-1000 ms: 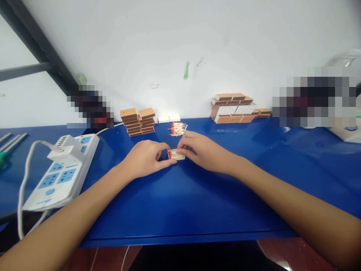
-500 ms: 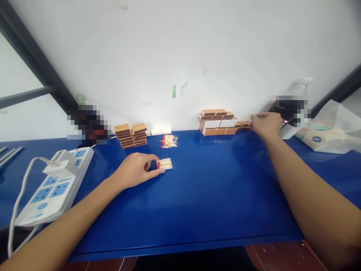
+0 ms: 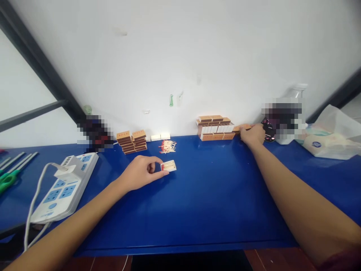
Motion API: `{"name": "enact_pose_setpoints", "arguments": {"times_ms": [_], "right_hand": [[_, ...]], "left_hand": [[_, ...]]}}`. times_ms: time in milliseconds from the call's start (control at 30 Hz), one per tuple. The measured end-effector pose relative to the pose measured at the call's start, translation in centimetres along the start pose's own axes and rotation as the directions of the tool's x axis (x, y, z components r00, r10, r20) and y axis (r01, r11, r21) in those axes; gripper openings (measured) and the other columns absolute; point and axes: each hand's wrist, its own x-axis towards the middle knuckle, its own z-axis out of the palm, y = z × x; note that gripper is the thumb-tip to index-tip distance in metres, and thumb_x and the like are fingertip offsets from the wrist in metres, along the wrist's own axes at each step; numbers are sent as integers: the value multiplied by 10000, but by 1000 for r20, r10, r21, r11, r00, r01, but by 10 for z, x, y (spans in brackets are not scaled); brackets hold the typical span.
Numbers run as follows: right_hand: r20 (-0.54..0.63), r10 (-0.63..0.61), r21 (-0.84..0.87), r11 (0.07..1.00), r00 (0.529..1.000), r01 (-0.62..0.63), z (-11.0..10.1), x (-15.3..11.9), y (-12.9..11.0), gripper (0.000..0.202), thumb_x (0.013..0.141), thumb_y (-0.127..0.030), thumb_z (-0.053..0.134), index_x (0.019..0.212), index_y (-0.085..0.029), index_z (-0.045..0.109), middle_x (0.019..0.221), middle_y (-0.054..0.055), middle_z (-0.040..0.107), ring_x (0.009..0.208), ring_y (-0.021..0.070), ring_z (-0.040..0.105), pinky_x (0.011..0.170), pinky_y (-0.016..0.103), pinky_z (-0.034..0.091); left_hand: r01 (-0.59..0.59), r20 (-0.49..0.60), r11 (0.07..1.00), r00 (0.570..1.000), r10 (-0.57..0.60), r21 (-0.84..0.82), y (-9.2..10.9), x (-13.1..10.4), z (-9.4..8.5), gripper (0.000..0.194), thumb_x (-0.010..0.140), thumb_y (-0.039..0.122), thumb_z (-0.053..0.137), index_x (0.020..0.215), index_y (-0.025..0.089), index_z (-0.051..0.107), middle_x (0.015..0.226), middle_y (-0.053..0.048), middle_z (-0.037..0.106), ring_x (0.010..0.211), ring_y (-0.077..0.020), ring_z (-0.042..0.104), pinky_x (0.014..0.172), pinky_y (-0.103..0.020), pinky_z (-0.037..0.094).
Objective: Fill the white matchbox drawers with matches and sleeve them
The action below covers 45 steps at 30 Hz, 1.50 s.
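My left hand (image 3: 141, 172) pinches the end of a small white matchbox tray (image 3: 172, 169) over the blue table. Red-tipped matches (image 3: 168, 165) lie inside it, heads toward my fingers. At the back right, my right hand (image 3: 254, 136) is closed at a brown matchbox sleeve (image 3: 244, 126), its fingertips partly hidden. Just left of that hand stands a stack of matchboxes (image 3: 217, 136), with white tray sides showing in its middle row. A loose pile of matches (image 3: 168, 146) lies behind the tray, in front of two white trays (image 3: 160, 137).
Brown matchbox sleeves (image 3: 131, 142) are stacked at the back left. A power strip (image 3: 66, 188) with a white plug and cable occupies the left side, beside green-handled scissors (image 3: 8, 180). A tissue pack (image 3: 324, 145) sits at the far right. A wall (image 3: 158, 56) borders the table's back.
My right hand has moved left and down, closer to the matchbox stack, and closed at a sleeve. The tray in my left hand has shifted slightly right and looks more tilted.
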Motion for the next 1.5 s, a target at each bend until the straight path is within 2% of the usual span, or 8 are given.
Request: {"name": "enact_pose_setpoints", "arguments": {"times_ms": [133,333,433,467,600,1100,1333,1500], "right_hand": [[-182,165,30,986,969,-162,-10,-8,-15,202,950,-309,529,1073,-166,600,945,206,628,877,324,555,765,433,357],[-422,-69,309,927,904,214,-50,-43,-83,162,965,-365,557,899,-219,580,1185,181,602,900,240,567,950,440,429],[-207,-103,472,860,973,192,-45,-85,-123,237,930,-429,608,825,-217,618,836,72,663,709,201,598,729,373,512],[2,-150,567,815,989,122,-41,-101,-134,285,928,-482,612,832,-215,641,768,51,658,656,190,596,651,348,510],[419,-245,681,721,874,-124,-23,-156,-161,469,847,-655,663,858,-185,666,656,35,646,525,158,592,434,265,445],[519,-336,713,678,786,-181,-25,-176,-167,465,927,-544,621,1223,-187,599,763,22,685,546,145,625,365,221,450],[610,-454,714,670,649,-203,-24,-182,-168,462,995,-501,553,1314,-168,567,809,35,670,579,136,612,417,239,493],[638,-603,738,655,478,-159,-32,-198,-173,569,1053,-591,384,1450,-197,492,819,21,641,583,123,589,491,263,529]], "left_hand": [[2,14,998,1000,-3,62,11,16,1,416,908,585,663,1046,206,768,602,26,620,537,-116,556,559,-252,391],[18,-189,994,982,3,107,2,26,14,416,904,557,686,1066,179,749,881,-58,749,780,-180,663,745,-314,509],[25,-227,990,974,6,136,-7,22,18,392,913,538,689,1074,187,751,954,-71,764,850,-199,678,765,-327,528],[28,-241,989,971,8,144,-9,20,18,386,918,537,688,1077,191,752,961,-68,768,835,-194,679,750,-324,533],[7,-347,988,937,47,153,-12,17,23,344,905,515,723,1066,213,759,979,-42,782,741,-162,673,690,-310,552],[-54,-390,982,913,121,178,-7,13,32,388,902,530,725,1097,196,757,978,-38,792,674,-151,679,608,-297,551],[-81,-393,987,911,130,137,-7,13,32,402,894,560,729,1073,201,758,996,-36,795,602,-123,636,588,-291,546],[-167,-420,985,891,172,49,-2,10,33,509,835,610,762,1160,217,746,960,-37,800,708,-157,703,618,-293,574]]}}
